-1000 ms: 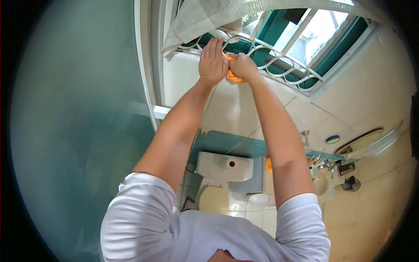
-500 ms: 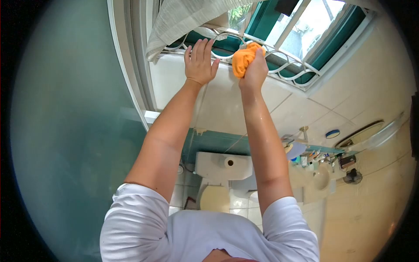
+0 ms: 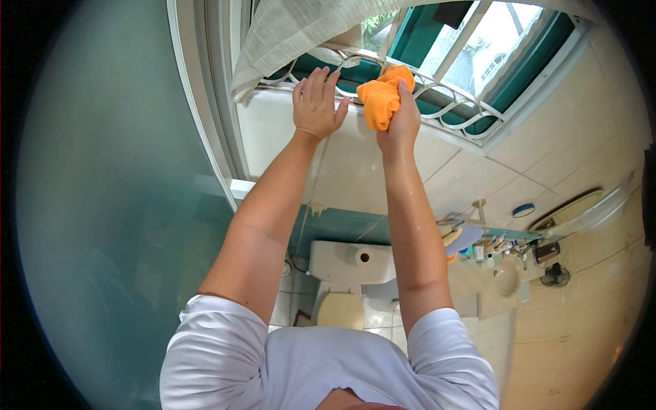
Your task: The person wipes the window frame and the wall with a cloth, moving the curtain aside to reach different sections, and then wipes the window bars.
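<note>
My right hand (image 3: 402, 121) grips a bunched orange cloth (image 3: 380, 102) against the white window grille (image 3: 447, 107). Some of the cloth hangs below the grille's lower edge, over the tiled wall. To the left, my left hand (image 3: 317, 106) lies with its fingers stretched out and thumb apart, its fingertips at the grille bars. It holds nothing. Behind the grille is a green-framed window (image 3: 488, 48) with light coming through its panes. A pale curtain (image 3: 280, 44) drapes over the upper left of the window.
A frosted glass panel (image 3: 116, 205) stands close on my left. Below my arms is a toilet (image 3: 342, 311), with a paper roll (image 3: 363, 257) on its tank. A sink (image 3: 506, 277), a mirror (image 3: 567, 210) and small bottles line the right side.
The orange cloth has shifted slightly left and hangs lower, its bunched shape altered. My left hand has moved a little down and right, still spread.
</note>
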`<state>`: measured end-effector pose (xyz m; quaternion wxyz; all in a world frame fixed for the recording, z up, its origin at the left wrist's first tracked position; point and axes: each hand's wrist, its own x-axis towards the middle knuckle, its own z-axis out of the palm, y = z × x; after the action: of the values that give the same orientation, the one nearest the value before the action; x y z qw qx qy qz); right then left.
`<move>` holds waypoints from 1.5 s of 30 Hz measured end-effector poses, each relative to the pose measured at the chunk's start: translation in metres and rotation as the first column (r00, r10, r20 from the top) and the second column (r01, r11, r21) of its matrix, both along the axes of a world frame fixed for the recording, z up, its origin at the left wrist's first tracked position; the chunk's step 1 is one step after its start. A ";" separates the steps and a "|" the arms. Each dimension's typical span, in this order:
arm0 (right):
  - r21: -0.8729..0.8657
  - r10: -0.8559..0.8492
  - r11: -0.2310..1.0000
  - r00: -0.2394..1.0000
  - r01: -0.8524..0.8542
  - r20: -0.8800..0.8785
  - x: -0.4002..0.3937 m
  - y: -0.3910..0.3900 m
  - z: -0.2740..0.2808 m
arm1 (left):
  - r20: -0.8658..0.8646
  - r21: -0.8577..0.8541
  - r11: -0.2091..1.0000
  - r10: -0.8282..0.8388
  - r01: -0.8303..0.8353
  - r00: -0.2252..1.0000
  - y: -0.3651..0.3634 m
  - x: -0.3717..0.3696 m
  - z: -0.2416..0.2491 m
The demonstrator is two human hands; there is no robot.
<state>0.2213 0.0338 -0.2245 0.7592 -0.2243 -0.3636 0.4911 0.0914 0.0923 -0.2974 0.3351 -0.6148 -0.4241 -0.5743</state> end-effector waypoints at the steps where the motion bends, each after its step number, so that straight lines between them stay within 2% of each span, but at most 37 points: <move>1: -0.010 0.019 1.000 0.999 -0.020 -0.026 0.002 -0.005 0.001 | -0.002 0.001 1.000 0.005 -0.005 1.000 0.000 0.000 0.000; 2: -0.020 0.038 0.999 0.998 -0.039 -0.052 0.003 -0.008 0.002 | -0.003 0.001 1.000 0.010 -0.010 1.000 0.000 0.000 -0.001; 5: 0.032 -0.019 0.999 0.998 0.017 0.056 0.010 -0.005 -0.006 | -0.003 -0.014 1.000 -0.001 0.001 1.000 -0.002 0.001 0.001; 8: 0.029 -0.189 0.982 0.971 0.187 0.149 0.006 -0.007 -0.001 | -0.010 -0.015 1.000 -0.009 0.009 1.000 -0.001 0.000 0.001; 9: 0.087 -0.354 0.934 0.877 0.345 0.324 0.007 -0.002 -0.001 | -0.014 -0.012 1.000 -0.008 0.008 1.000 -0.001 0.000 0.001; 11: 0.279 -0.611 0.768 0.528 0.577 0.589 0.008 0.011 -0.002 | -0.005 0.004 1.000 -0.018 0.018 1.000 -0.002 0.001 0.003; 14: 0.370 -0.613 0.719 0.285 0.589 0.737 0.000 0.016 0.005 | 0.001 0.020 0.999 -0.025 0.025 1.000 -0.001 0.000 0.002; 18: 0.581 -0.633 0.615 -0.105 0.533 0.767 -0.003 0.030 0.003 | 0.007 0.014 1.000 -0.023 0.023 1.000 0.000 0.001 0.002; 21: 0.571 -0.607 0.583 -0.157 0.578 0.779 -0.009 0.043 0.010 | 0.018 0.017 0.999 -0.032 0.032 0.999 0.000 0.002 0.001; 25: 0.435 -0.548 0.720 0.057 0.541 0.835 0.002 0.042 0.007 | 0.005 -0.019 1.000 -0.023 0.023 1.000 0.000 0.002 0.002; 28: 0.426 -0.551 0.730 0.092 0.535 0.830 0.005 0.036 0.008 | 0.008 -0.007 1.000 -0.020 0.020 1.000 0.001 0.002 0.002; 29: 0.455 -0.524 0.749 0.010 0.481 0.852 0.013 0.050 0.007 | 0.008 -0.006 1.000 -0.020 0.020 1.000 0.000 0.002 0.002; 32: 0.408 -0.451 0.787 -0.018 0.463 0.892 0.012 0.056 0.016 | 0.013 -0.002 1.000 -0.030 0.030 0.999 0.000 0.001 0.004; 35: 0.364 -0.488 0.768 0.113 0.527 0.865 0.011 0.032 0.010 | 0.013 0.000 0.999 -0.047 0.047 0.999 -0.001 0.002 0.004; 38: 0.351 -0.451 0.830 0.152 0.434 0.879 0.024 0.000 0.009 | 0.010 0.010 0.998 -0.054 0.054 0.998 -0.001 0.000 0.003; 39: 0.460 -0.550 0.769 0.093 0.444 0.830 0.029 0.002 0.004 | 0.009 0.016 0.998 -0.058 0.057 0.998 -0.001 0.001 0.004; 41: 0.579 -0.614 0.689 -0.073 0.436 0.786 0.039 0.011 0.004 | 0.008 0.037 0.998 -0.055 0.054 0.998 -0.001 0.001 0.004; 45: 0.721 -0.626 0.600 -0.359 0.346 0.692 0.035 0.026 0.010 | 0.003 0.060 0.998 -0.026 0.026 1.000 0.000 0.002 0.002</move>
<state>0.2561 0.0603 -0.2146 0.4052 -0.5513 -0.6848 -0.2507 0.0933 0.0926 -0.2952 0.3450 -0.6088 -0.3994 -0.5923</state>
